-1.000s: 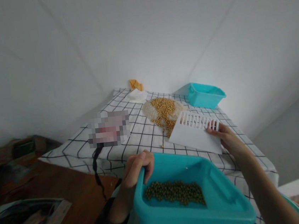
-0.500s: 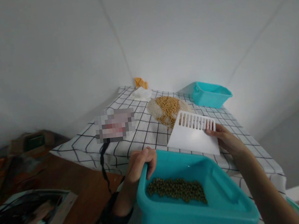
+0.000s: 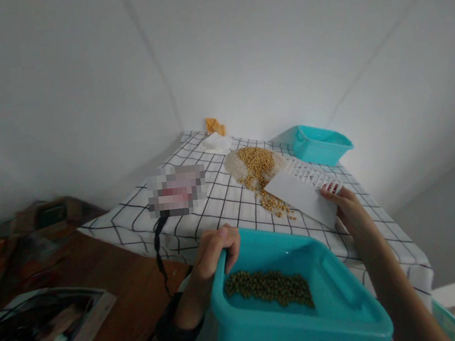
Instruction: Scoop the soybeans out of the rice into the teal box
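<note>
My left hand (image 3: pixel 219 247) is closed over the far left corner of a turquoise plastic tub (image 3: pixel 304 320), which sits at the table's near edge. Dark green beans (image 3: pixel 270 288) lie on the tub's bottom. My right hand (image 3: pixel 347 206) grips the right end of a flat white plastic scraper (image 3: pixel 305 197) with a row of slots along its far edge. The scraper is just above or on the cloth, tilted to the right. At its left lies a heap of yellow soybeans (image 3: pixel 256 159) mixed with white grains (image 3: pixel 234 165), and some beans trail toward the tub.
A white, black-checked cloth (image 3: pixel 223 203) covers the table. A second turquoise tub (image 3: pixel 320 147) stands at the back right. A white cloth or bag (image 3: pixel 215 143) and an orange cloth (image 3: pixel 215 126) lie at the back. A blurred-out object (image 3: pixel 176 191) with a black strap lies left.
My right hand has turned the scraper and drawn it to the right, uncovering loose soybeans on the near side of the heap. My left hand stays on the tub.
</note>
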Demonstrator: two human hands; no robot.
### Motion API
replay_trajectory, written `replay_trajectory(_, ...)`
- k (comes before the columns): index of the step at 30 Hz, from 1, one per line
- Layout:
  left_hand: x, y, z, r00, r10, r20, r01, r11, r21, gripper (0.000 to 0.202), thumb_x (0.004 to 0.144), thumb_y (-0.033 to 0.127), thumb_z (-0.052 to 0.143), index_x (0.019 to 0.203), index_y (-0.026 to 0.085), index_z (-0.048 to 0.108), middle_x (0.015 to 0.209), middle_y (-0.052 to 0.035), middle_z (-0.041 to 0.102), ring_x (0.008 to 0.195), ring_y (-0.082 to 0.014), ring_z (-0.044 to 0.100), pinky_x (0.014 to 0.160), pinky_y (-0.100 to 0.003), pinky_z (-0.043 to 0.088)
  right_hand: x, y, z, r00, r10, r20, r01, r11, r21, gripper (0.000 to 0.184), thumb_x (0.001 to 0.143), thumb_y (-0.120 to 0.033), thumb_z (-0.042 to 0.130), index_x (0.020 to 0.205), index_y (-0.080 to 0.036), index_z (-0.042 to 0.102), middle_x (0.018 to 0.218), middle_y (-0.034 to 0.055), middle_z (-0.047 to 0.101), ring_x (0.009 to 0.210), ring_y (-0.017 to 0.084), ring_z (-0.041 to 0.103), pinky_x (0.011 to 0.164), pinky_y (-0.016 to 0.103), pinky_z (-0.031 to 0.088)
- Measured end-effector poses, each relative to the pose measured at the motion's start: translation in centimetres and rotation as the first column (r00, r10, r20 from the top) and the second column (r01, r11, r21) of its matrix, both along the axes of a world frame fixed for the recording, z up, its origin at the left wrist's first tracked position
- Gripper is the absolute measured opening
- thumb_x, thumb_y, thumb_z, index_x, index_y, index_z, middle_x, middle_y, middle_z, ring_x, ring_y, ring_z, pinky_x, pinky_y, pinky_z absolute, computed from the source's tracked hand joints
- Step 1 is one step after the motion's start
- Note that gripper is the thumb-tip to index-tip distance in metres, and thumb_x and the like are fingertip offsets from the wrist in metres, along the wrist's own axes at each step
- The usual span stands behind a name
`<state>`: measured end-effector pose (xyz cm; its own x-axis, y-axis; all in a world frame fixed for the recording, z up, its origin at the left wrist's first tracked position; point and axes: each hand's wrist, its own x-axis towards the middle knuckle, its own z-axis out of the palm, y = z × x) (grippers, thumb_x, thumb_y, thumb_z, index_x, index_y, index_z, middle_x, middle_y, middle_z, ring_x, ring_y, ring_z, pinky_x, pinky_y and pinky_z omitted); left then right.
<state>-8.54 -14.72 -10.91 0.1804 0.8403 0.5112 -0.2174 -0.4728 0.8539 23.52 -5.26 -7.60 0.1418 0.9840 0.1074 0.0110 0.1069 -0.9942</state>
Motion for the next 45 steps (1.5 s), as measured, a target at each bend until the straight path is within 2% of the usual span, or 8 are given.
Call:
replay_trajectory(13, -0.2, 0.1, -0.1, 0.999, -0.005, -0.032, 0.005, 1.0, 0.002, 0.064, 0.107, 0.034, 0.025, 0.046, 0.023, 0.04, 0.045, 0.0013, 0.041, 0.052, -0.0194, 0.044, 0.081, -0.041, 0.036, -1.0, -0.6, 0.7, 0.993, 0.078, 0.083, -0.078, 0.997, -0.004, 0.035, 0.067, -0.043, 0.088, 0.093, -0.024, 0.075, 0.101, 0.0061, 0.081, 0.105, 0.034, 0.074, 0.098, 0.047, 0.056)
replay_trajectory(17, -0.2, 0.1, 0.1, 1.0, -0.011, -0.028, 0.011, 1.0, 0.001, 0.064, 0.107, 0.035, 0.026, 0.046, 0.023, 0.039, 0.044, 0.0011, 0.041, 0.051, -0.019, 0.043, 0.076, -0.04, 0.037, -0.8, -0.5, 0.4, 0.992, 0.083, 0.094, -0.084, 0.996, 0.006, 0.035, 0.067, -0.044, 0.088, 0.093, -0.023, 0.075, 0.103, 0.0057, 0.08, 0.105, 0.034, 0.073, 0.098, 0.047, 0.055)
replay_trajectory(25, 0.0, -0.3, 0.9, 0.998, 0.049, -0.033, -0.052, 0.992, -0.116, 0.064, 0.105, 0.046, 0.03, 0.045, 0.025, 0.04, 0.044, 0.0009, 0.039, 0.051, -0.019, 0.043, 0.063, -0.037, 0.037, -0.7, -0.3, 0.5, 0.999, 0.017, 0.052, -0.02, 0.998, 0.059, 0.037, 0.066, -0.043, 0.088, 0.094, -0.023, 0.075, 0.102, 0.006, 0.081, 0.105, 0.033, 0.073, 0.094, 0.043, 0.056)
replay_trajectory(30, 0.1, 0.0, 0.6, 0.996, 0.007, -0.086, -0.018, 0.992, -0.126, 0.067, 0.103, 0.054, 0.031, 0.042, 0.026, 0.041, 0.041, 0.0003, 0.038, 0.049, -0.0194, 0.04, 0.06, -0.039, 0.034, 2.3, -0.9, 0.1, 0.999, -0.038, 0.011, 0.037, 0.995, 0.091, 0.036, 0.069, -0.041, 0.086, 0.099, -0.025, 0.074, 0.108, 0.0068, 0.08, 0.111, 0.035, 0.072, 0.094, 0.044, 0.058)
replay_trajectory(34, 1.0, 0.2, 0.1, 0.999, 0.001, -0.053, -0.009, 0.989, -0.149, 0.067, 0.1, 0.058, 0.032, 0.041, 0.027, 0.041, 0.039, 0.0002, 0.035, 0.047, -0.0196, 0.038, 0.057, -0.04, 0.032, 7.3, -2.5, -0.9, 0.994, -0.091, 0.066, 0.092, 0.996, -0.013, 0.04, 0.067, -0.042, 0.09, 0.1, -0.024, 0.076, 0.101, 0.0063, 0.081, 0.102, 0.035, 0.075, 0.088, 0.043, 0.06)
replay_trajectory(36, 1.7, 0.3, -0.2, 0.999, 0.002, -0.044, -0.009, 0.989, -0.146, 0.067, 0.1, 0.057, 0.032, 0.041, 0.027, 0.04, 0.039, 0.0002, 0.035, 0.045, -0.0193, 0.038, 0.055, -0.04, 0.031, 9.5, -3.5, -1.5, 0.984, -0.127, 0.122, 0.134, 0.99, -0.051, 0.039, 0.064, -0.044, 0.092, 0.093, -0.023, 0.077, 0.095, 0.0072, 0.081, 0.098, 0.036, 0.076, 0.083, 0.042, 0.061)
replay_trajectory(38, 2.4, 0.5, -0.4, 0.999, 0.004, -0.039, -0.009, 0.991, -0.136, 0.067, 0.1, 0.057, 0.031, 0.04, 0.027, 0.038, 0.037, 0.0002, 0.034, 0.043, -0.0189, 0.037, 0.053, -0.04, 0.03, 10.9, -4.4, -2.0, 0.982, -0.128, 0.138, 0.137, 0.989, -0.057, 0.038, 0.066, -0.045, 0.091, 0.093, -0.022, 0.078, 0.098, 0.0087, 0.081, 0.1, 0.037, 0.076, 0.086, 0.043, 0.061)
replay_trajectory(45, 3.2, 0.2, -0.1, 0.998, -0.002, -0.067, -0.006, 0.993, -0.12, 0.068, 0.101, 0.058, 0.03, 0.041, 0.027, 0.038, 0.039, -0.0004, 0.035, 0.043, -0.0196, 0.039, 0.053, -0.041, 0.031, 10.1, -4.8, -2.4, 0.997, -0.062, 0.036, 0.067, 0.989, -0.13, 0.036, 0.068, -0.042, 0.091, 0.096, -0.023, 0.077, 0.101, 0.0105, 0.082, 0.098, 0.038, 0.077, 0.086, 0.046, 0.063)
